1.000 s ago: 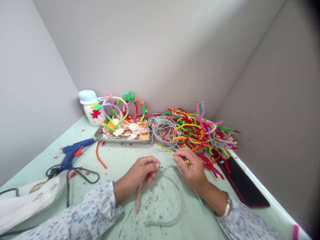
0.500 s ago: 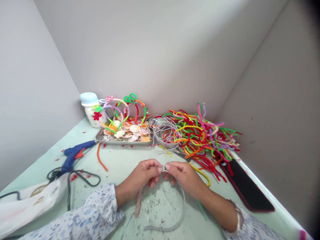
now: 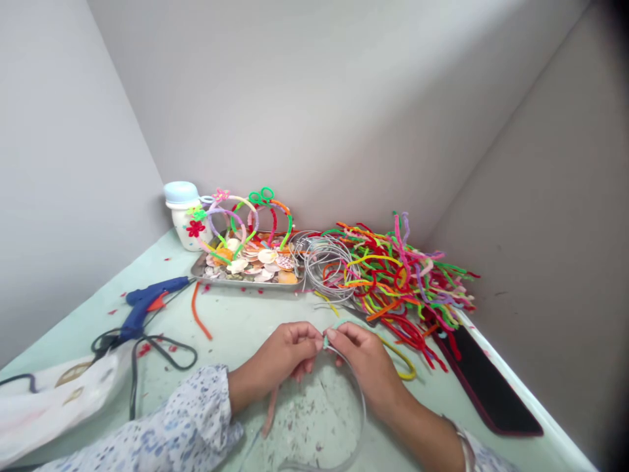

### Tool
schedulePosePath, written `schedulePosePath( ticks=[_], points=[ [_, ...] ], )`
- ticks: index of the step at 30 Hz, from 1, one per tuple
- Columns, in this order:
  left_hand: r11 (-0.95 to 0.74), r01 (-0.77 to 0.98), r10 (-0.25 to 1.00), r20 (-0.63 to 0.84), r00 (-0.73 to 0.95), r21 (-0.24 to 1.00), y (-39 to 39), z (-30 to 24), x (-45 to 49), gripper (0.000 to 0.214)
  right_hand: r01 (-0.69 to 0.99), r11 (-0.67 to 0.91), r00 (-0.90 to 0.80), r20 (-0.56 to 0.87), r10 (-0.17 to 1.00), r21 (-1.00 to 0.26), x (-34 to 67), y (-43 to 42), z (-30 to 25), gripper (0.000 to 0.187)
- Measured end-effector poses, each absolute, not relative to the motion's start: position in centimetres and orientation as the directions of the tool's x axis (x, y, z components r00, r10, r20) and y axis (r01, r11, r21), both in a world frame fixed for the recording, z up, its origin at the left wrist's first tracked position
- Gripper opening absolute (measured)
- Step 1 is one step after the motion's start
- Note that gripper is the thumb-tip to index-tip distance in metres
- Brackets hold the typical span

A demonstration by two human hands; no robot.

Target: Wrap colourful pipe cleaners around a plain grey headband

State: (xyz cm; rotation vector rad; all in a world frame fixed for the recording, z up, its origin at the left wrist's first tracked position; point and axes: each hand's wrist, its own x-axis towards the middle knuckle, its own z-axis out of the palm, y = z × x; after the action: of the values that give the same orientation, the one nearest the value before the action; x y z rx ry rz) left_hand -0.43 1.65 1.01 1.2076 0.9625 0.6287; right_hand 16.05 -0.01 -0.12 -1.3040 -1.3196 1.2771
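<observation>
My left hand and my right hand meet fingertip to fingertip over the pale green table. Both pinch a light green pipe cleaner against the end of a thin grey headband, which curves down toward me. A pink pipe cleaner hangs below my left hand. A yellow pipe cleaner lies just right of my right hand.
A heap of coloured pipe cleaners fills the back right, with bare grey headbands beside it. A metal tray holds shells and decorated headbands. A white jar, blue glue gun, orange pipe cleaner and black phone lie around.
My right hand came in from the right to meet my left hand at the headband's end. Both hands then stayed pinched there, and the view shifted slightly.
</observation>
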Motion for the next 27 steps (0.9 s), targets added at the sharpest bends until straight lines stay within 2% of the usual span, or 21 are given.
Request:
schedulePosePath(
  ticks=[6, 18, 22, 27],
  points=[
    [0.233, 0.119, 0.834, -0.261, 0.485, 0.965, 1.51, 1.25, -0.45, 0.016, 0.236, -0.006, -0.031, -0.014, 0.999, -0.972, 15.81, -0.64, 0.46, 0.029],
    [0.232, 0.117, 0.866, -0.26, 0.427, 0.966, 1.32, 0.94, -0.38, 0.02, 0.301, 0.133, 0.0, 0.139, 0.99, -0.944, 15.95, -1.01, -0.18, 0.027],
    [0.233, 0.123, 0.867, -0.263, 0.423, 0.965, 1.29, 1.08, -0.32, 0.019, 0.302, 0.136, -0.006, 0.141, 0.99, -0.943, 15.94, -0.99, -0.4, 0.027],
    [0.255, 0.101, 0.874, -0.274, 0.402, 0.961, 1.39, 0.95, -0.33, 0.02, 0.233, 0.124, -0.093, 0.105, 0.99, -0.965, 15.95, -1.05, -0.2, 0.022]
  ],
)
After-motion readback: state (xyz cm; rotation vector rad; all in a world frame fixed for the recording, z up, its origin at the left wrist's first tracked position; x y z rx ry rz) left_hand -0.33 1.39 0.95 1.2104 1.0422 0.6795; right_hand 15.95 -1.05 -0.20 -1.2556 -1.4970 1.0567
